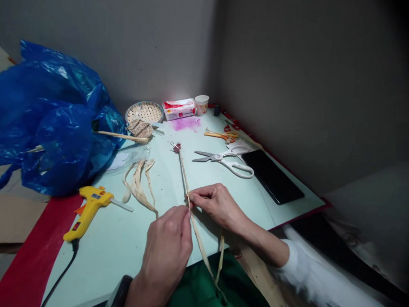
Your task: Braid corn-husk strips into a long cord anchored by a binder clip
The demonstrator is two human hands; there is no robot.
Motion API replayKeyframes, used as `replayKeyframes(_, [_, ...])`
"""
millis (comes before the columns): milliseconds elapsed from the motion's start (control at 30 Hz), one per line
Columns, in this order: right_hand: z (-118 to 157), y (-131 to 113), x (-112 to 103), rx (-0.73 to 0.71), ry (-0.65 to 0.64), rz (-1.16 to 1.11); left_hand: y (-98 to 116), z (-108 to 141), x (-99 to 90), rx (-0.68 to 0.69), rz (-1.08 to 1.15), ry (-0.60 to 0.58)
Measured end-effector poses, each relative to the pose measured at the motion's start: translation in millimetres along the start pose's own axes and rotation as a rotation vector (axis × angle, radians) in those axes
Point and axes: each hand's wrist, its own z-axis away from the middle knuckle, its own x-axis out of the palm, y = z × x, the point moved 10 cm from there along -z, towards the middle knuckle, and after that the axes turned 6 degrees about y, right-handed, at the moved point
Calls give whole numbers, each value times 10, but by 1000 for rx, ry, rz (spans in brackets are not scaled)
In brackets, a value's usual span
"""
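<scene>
A thin braid of pale dried husk strips runs down the table toward me. Its far end is clamped in a dark red binder clip. My left hand pinches the strips at the braid's near end, its fingertips partly hidden behind the hand. Just beyond and to the right, my right hand is closed with thumb and forefinger on the braid. Loose strip tails hang from my hands over the table's front edge. More loose husk strips lie left of the braid.
White-handled scissors lie open beside a black phone on the right. A yellow glue gun with its cord is at the left, below a large blue plastic bag. A woven basket, tissue pack and paper cup stand behind.
</scene>
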Motion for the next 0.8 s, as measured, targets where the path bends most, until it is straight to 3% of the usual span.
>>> replayKeyframes(167, [-5, 31, 63, 100, -110, -149, 253, 165, 262, 55, -259, -129])
replayKeyframes(267, [-3, 97, 91, 179, -148, -219, 386, 285, 360, 100, -306, -210])
replayKeyframes(333, [-6, 135, 89, 210, -149, -258, 455, 304, 229, 160, -207, -120])
replayKeyframes(400, [-7, 159, 80, 224, -146, -283, 384, 246, -55, 158, -7, 68])
replayKeyframes(433, [-6, 165, 76, 226, -144, -290, 240, 186, -213, 85, 124, 176])
replayKeyframes(500, [-3, 163, 73, 220, -140, -294, -196, 38, -276, -200, 392, 224])
replayKeyframes(533, [-2, 154, 75, 212, -139, -292, -350, -40, -170, -323, 579, 159])
replayKeyframes(600, [2, 118, 97, 183, -147, -288, -362, -186, 163, -439, 1041, -88])
replayKeyframes(700, [2, 39, 131, 98, -168, -266, -238, -297, 432, -453, 1169, -299])
replayKeyframes(800, [-9, 4, 99, 11, -149, -192, -163, -287, 563, -469, 1199, -392])
